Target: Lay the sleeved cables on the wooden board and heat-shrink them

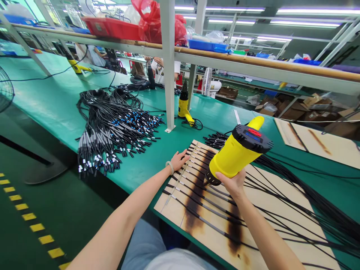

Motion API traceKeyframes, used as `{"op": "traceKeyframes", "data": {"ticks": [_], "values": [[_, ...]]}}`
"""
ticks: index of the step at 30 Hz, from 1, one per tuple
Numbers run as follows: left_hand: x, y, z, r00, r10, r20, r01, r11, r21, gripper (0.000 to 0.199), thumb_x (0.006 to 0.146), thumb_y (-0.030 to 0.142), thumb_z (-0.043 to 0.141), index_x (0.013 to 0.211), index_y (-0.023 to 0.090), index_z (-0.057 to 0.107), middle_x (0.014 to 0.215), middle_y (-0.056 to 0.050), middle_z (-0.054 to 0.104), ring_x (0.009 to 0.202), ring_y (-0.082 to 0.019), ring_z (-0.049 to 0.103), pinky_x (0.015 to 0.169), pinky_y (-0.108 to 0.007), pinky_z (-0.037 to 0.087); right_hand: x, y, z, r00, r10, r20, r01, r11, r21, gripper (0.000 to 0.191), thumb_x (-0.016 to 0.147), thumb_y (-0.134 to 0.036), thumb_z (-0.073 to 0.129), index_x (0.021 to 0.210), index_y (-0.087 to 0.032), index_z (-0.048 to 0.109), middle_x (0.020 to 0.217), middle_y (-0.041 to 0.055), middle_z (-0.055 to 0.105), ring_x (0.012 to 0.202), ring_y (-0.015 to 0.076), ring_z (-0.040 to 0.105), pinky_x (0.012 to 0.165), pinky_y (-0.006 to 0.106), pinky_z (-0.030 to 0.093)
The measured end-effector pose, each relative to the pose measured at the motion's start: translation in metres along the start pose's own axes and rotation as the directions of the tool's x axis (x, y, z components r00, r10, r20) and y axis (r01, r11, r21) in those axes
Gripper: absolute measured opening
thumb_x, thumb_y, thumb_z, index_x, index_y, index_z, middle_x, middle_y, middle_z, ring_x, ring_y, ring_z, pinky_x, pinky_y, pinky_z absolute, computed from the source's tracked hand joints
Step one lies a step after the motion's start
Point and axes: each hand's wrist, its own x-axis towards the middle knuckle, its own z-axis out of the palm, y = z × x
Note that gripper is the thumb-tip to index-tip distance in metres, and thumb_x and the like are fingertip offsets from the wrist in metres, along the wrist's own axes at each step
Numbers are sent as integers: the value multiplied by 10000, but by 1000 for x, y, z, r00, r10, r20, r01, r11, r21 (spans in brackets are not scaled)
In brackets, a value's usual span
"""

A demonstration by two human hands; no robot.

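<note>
My right hand [233, 183] is wrapped round a yellow heat gun [234, 155] with a black and red rear end. Its dark nozzle points down over black cables [216, 206] laid side by side across a scorched wooden board [205, 236]. At the board's left edge, my left hand [180, 160] lies on the cable ends, fingers stretched out and resting near a raised strip. Grey sleeves show on several of the cables. The fingertips of my right hand are partly hidden behind the gun.
A large bundle of black cables [112, 123] lies on the green table [135, 168] at the left. Another heat gun [184, 105] stands beside a white post [168, 75]. A second board [317, 142] is at the right. People are working behind the shelf.
</note>
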Motion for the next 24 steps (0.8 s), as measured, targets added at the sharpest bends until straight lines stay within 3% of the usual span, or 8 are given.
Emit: {"op": "traceKeyframes", "data": {"ticks": [4, 9, 15, 24], "values": [[-6, 6, -12, 999, -42, -5, 42, 999, -25, 808, 871, 660, 241, 1474, 124, 278, 1530, -71, 279, 1423, -234, 244, 1194, -384, 133, -5, -3, -8, 998, 42, 39, -45, 997, 56, 611, 480, -339, 863, 1003, -173, 595, 974, 117, 704, 857, 321, 683, 795, 535, 555], [-35, 2, -24, 997, -75, 0, 74, 992, -104, 822, 887, 662, 170, 1485, 102, 242, 1542, -74, 228, 1432, -231, 209, 1184, -365, 187, -10, -7, -4, 999, 31, 27, -33, 997, 77, 558, 492, -344, 855, 963, -189, 600, 897, 87, 713, 776, 288, 690, 725, 489, 583], [-66, 2, -12, 993, -3, 115, 13, 996, -86, 747, 908, 617, 88, 1510, 180, 160, 1560, -22, 154, 1446, -180, 130, 1205, -366, 79, -9, -11, 8, 999, 38, 21, -39, 999, 33, 584, 439, -391, 858, 916, -188, 588, 830, 86, 709, 749, 294, 685, 712, 464, 580], [-70, 8, -6, 987, 60, 150, -61, 998, -4, 824, 878, 669, 70, 1513, 151, -18, 1580, -76, -46, 1457, -208, -18, 1190, -412, -12, -8, -9, 9, 1000, 12, 19, -13, 1000, 11, 544, 458, -389, 848, 897, -195, 592, 811, 62, 697, 735, 263, 680, 693, 418, 585]]}}
